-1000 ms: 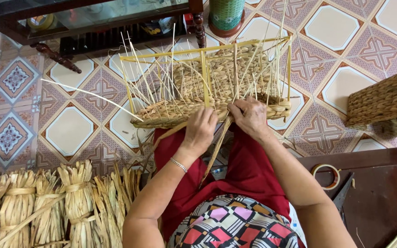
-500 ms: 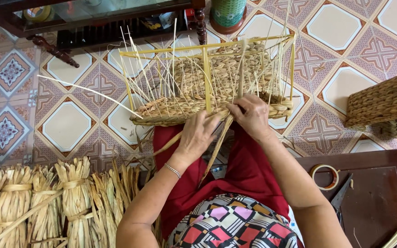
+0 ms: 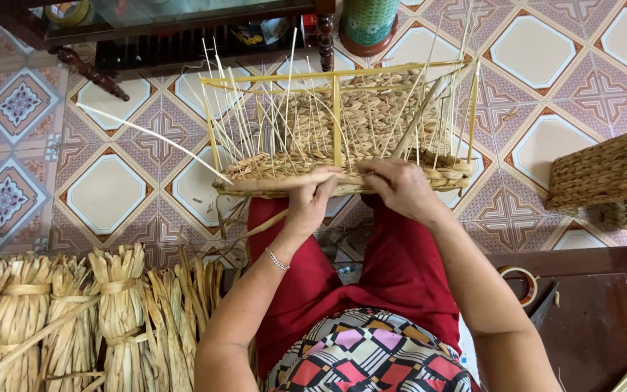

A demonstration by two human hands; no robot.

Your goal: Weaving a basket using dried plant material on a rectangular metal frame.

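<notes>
A half-woven straw basket point(image 3: 371, 123) on a yellow rod frame rests on my lap, many thin stakes sticking up from it. My left hand point(image 3: 309, 205) pinches a flat straw strand point(image 3: 277, 183) that runs left along the near rim. My right hand point(image 3: 399, 187) grips the woven near edge just right of the centre rod. A long loose stake point(image 3: 150, 139) juts out to the left over the tiled floor.
Tied bundles of dried straw point(image 3: 74, 319) lie at my lower left. A finished woven basket point(image 3: 607, 174) stands at the right edge. A dark wooden table point(image 3: 175, 29) and a green pot point(image 3: 368, 22) are beyond the basket. A tape roll point(image 3: 520, 283) sits on dark wood at right.
My left hand has risen from below the rim to the rim itself, pulling the straw strand up and leftward along the edge. The right hand stays on the edge.
</notes>
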